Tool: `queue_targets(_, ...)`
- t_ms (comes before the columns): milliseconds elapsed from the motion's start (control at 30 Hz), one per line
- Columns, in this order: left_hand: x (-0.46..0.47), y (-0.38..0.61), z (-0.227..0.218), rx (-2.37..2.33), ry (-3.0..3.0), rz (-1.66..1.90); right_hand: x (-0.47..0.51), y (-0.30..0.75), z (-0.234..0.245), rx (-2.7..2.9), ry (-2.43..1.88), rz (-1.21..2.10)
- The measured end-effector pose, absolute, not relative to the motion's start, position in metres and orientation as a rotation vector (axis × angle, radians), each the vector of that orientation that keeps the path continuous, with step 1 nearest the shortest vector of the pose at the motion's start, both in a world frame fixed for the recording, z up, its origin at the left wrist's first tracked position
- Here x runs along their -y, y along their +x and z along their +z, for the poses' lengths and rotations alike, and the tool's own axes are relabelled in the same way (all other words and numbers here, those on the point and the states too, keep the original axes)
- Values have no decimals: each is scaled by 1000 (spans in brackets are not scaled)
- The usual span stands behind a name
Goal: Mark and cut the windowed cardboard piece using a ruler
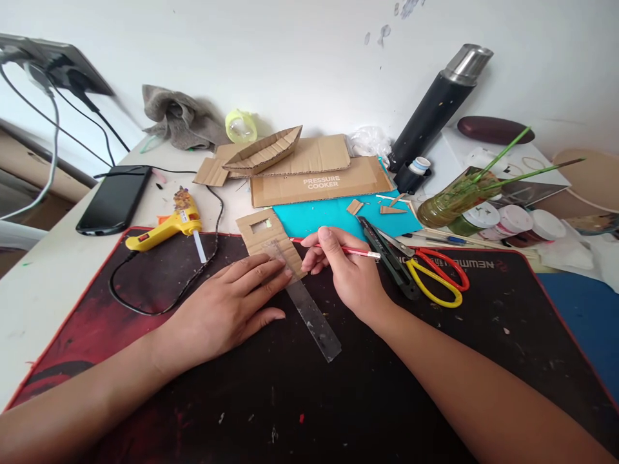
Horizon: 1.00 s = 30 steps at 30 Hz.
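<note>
My left hand (242,299) lies flat with its fingers stretched, pressing a clear ruler (316,322) onto a small piece of cardboard (251,245). That cardboard has a rectangular cutout near its far end. The ruler slants across it, and its near end rests on the dark mat. Between the fingers of my right hand (351,270) is a red pencil (355,251), tip pointing left, close to the cardboard's right edge. Just right of this hand lie a black utility knife (389,261) and scissors (438,283) with red and yellow handles.
A yellow glue gun (167,229) with a trailing cord lies left. Behind are a cardboard boat shape (265,151), cardboard sheets (322,183) and blue sheet (309,219). A thermos (435,106), brush jar (445,196) and paint pots (515,220) stand right. A phone (116,200) lies far left.
</note>
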<state>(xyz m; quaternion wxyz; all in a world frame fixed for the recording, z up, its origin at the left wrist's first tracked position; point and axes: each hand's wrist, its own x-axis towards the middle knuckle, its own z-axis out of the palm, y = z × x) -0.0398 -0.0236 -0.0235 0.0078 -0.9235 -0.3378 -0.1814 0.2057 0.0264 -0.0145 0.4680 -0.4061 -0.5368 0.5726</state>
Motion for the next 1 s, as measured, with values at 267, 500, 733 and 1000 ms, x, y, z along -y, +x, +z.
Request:
queue_targets(267, 25, -40, -24, 1092, -2916, -616, -26, 206, -16, 1355, -996, 1404)
queue_targets(500, 26, -40, -24, 1080, -2905, -612, -26, 206, -15, 1350, -989, 1403)
queue_targets(733, 25, -40, -23, 1093, -2914, -622, -26, 205, -15, 1368, -1007, 1398)
queue_targets(1000, 26, -40, -24, 1088, -2915, -635, -26, 205, -15, 1374, -1016, 1397)
